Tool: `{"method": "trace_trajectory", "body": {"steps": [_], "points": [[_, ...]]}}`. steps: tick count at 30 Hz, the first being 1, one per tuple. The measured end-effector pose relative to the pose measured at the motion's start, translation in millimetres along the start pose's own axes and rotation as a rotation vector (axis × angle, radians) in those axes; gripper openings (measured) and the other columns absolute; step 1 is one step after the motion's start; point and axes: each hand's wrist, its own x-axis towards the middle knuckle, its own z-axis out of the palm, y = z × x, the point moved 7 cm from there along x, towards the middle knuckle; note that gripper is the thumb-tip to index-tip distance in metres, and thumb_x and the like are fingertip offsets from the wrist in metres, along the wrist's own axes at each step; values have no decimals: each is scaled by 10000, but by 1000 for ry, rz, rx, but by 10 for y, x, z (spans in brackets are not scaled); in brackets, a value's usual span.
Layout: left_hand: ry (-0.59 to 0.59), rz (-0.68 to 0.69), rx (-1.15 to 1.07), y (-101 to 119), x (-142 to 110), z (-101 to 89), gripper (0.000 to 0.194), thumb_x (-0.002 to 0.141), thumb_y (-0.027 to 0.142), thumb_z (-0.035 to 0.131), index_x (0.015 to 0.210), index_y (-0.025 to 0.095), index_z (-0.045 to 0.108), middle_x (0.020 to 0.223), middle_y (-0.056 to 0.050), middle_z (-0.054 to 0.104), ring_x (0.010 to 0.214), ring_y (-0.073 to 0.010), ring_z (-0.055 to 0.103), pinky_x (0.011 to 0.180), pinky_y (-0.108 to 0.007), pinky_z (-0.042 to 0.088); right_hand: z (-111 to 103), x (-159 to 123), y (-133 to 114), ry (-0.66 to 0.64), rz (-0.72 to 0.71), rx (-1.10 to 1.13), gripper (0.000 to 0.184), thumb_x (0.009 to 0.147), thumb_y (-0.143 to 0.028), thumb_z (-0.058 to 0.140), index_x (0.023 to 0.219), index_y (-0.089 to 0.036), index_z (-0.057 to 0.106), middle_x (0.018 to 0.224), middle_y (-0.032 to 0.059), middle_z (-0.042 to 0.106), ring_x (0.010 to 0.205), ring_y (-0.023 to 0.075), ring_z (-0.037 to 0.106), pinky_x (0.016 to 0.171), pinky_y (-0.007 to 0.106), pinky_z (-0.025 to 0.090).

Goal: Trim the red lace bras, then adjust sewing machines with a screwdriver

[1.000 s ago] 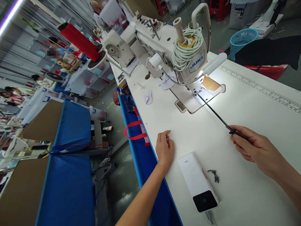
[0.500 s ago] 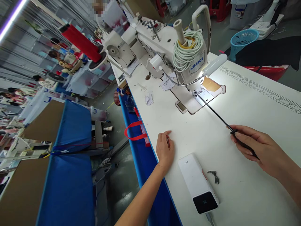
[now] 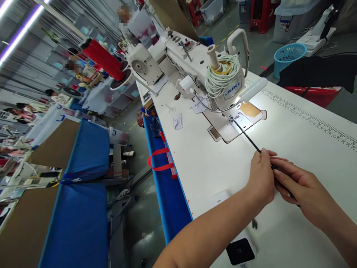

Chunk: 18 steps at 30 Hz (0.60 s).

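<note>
A long, thin black screwdriver (image 3: 247,137) slants from my hands to the needle area of the white JUKI sewing machine (image 3: 223,72). Its tip meets the machine near the presser bar under the lit head. My right hand (image 3: 304,190) is closed round the handle, most of which its fingers hide. Just ahead of it, my left hand (image 3: 262,175) pinches the shaft, fingers touching those of the right. Under my left forearm lies a white power bank (image 3: 241,249), partly covered. A small dark metal presser foot (image 3: 254,224) peeks out beside it.
Scraps of cloth (image 3: 177,121) lie on the white table (image 3: 195,160), left of the machine. A printed ruler (image 3: 306,108) runs along the far edge. A blue cloth trough (image 3: 178,208) hangs at the near edge, and a blue basket (image 3: 290,56) stands beyond the table.
My left hand has lifted off the table by the power bank and moved right onto the screwdriver shaft. My right hand still grips the handle, and the view has tilted slightly upward.
</note>
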Motion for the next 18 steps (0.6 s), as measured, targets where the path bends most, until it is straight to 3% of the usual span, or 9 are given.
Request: {"method": "trace_trajectory", "body": {"steps": [4,7,11,15,18], "points": [[0,-53,42,-9,3,11,340,972,524,336,855,217,423,840,-25,632,381,-73,438,370,-217,362,41,-36,23,-6,72,200,400,693,-502,801,958,-225,685,584,-20,479,499,105,384,414,208,364],[0,41,-7,65,-10,-10,388,957,547,384,771,210,434,694,-3,578,560,-120,569,499,-225,444,41,-68,49,-38,133,311,325,691,-464,824,849,-222,676,591,-10,487,544,113,425,417,171,411],[45,111,-61,79,12,-13,418,917,566,476,709,205,442,602,15,511,831,-182,635,782,-306,486,87,-93,174,-194,383,456,352,665,-435,849,668,-167,620,577,-34,453,421,10,181,305,99,233],[97,84,-87,11,52,-23,350,938,484,470,737,198,456,654,33,483,773,-159,631,784,-317,485,140,-72,322,-277,626,654,499,562,-395,909,500,-150,479,429,-112,222,377,-34,28,275,72,130],[87,86,-98,-13,72,-11,347,942,472,464,733,196,448,660,44,462,708,-142,631,739,-296,494,153,-46,372,-287,682,677,541,536,-390,925,485,-157,440,409,-117,223,373,-38,2,267,76,83]]}}
